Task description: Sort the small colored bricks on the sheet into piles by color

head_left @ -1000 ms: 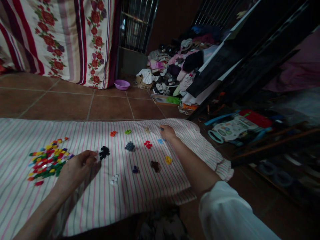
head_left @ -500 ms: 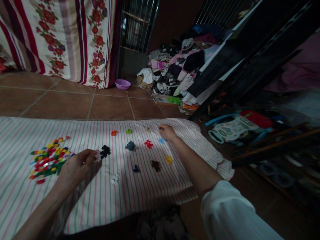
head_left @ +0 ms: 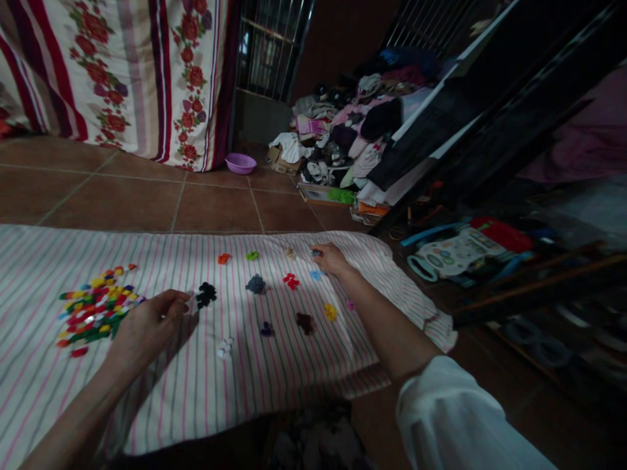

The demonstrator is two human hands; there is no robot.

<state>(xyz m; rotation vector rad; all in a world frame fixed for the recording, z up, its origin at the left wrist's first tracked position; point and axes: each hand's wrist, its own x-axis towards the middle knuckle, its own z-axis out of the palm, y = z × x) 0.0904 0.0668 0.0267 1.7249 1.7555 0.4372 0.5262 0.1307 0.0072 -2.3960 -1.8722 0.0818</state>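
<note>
My left hand [head_left: 147, 320] is closed in a pinch on a small pale, see-through piece [head_left: 189, 303], just left of a pile of black pieces [head_left: 206, 295]. At the far side of the cloth my right hand [head_left: 332, 258] reaches over a few grey-blue pieces [head_left: 316, 252], its finger and thumb slightly apart around them. Light blue pieces [head_left: 317, 275] lie just below that hand. Beige pieces [head_left: 290, 253] sit to its left, and pink ones [head_left: 351, 305] show beside the forearm. A large heap of mixed-colour pieces [head_left: 93, 310] lies left of my left hand.
On the striped cloth [head_left: 186, 405] are small groups of orange [head_left: 223, 258], green [head_left: 251, 255], dark grey [head_left: 255, 284], red [head_left: 290, 281], yellow [head_left: 330, 311], brown [head_left: 304, 322], purple [head_left: 266, 329] and white pieces [head_left: 225, 348]. Beyond is a tiled floor with a purple basin [head_left: 240, 164].
The finger and thumb of my right hand have parted slightly, showing more of the grey-blue pieces. My left hand keeps its pinch almost in place.
</note>
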